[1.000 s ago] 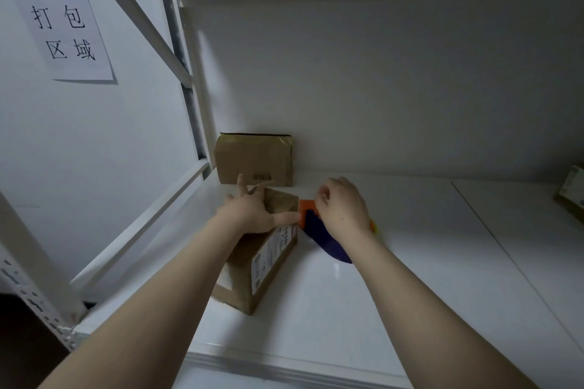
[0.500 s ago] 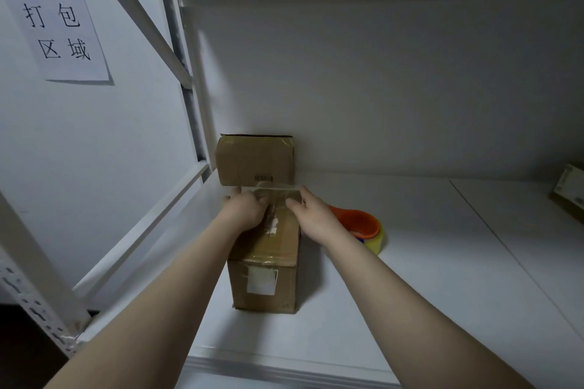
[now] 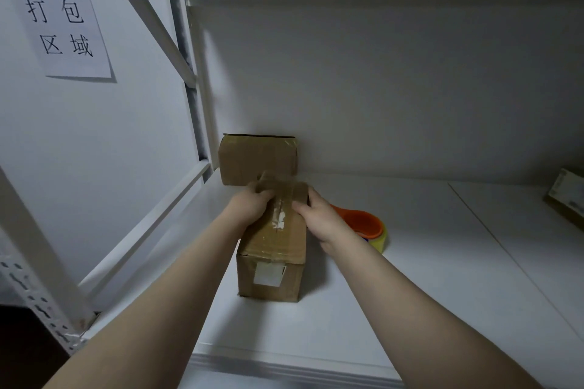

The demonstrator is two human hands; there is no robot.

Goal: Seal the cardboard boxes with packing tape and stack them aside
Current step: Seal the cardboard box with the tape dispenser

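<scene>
Brown cardboard on the shelf (image 3: 347, 309), turned square now rather than askew as a second ago: the box (image 3: 271, 262), taped along its top. Gripping its far end with left hand (image 3: 251, 204) and right hand (image 3: 316, 215), one per side, fingers curled over the edges; no longer holding the tape roll (image 3: 368, 226), set down just right of it. Probably sealed, then: next, lifting it toward the far box (image 3: 257, 159) against the back wall.

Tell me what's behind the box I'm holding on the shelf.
A second box stands behind it against the back wall. The held box and left hand cover that box's lower front edge, so whether the two touch cannot be seen.
</scene>
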